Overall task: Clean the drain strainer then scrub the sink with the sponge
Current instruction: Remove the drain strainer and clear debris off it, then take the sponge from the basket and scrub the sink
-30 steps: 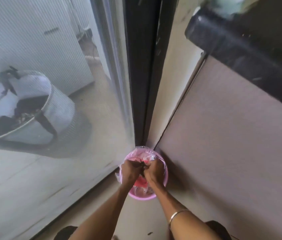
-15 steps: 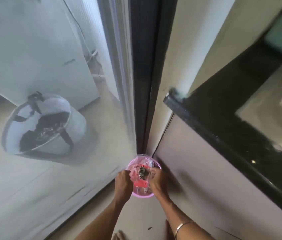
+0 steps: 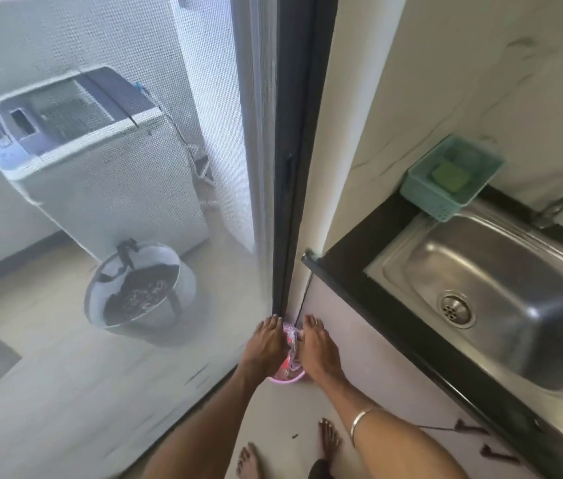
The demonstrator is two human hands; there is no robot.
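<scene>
Both our hands reach down to the small pink plastic bin (image 3: 288, 376) on the floor: left hand (image 3: 264, 344) and right hand (image 3: 318, 350) rest straight-fingered on its clear liner. Right of us, the round metal drain strainer (image 3: 455, 310) sits in the stainless steel sink (image 3: 515, 281), with a green sponge (image 3: 447, 176) in the teal basket (image 3: 446, 202) beyond.

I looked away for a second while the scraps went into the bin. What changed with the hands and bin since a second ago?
The left hand and right hand had their fingers bunched together over the pink bin; now they lie apart, fingers straight, one on each side of the bin's plastic liner. The view has risen, bringing the sink and sponge into sight. The bin stays in its corner.
</scene>
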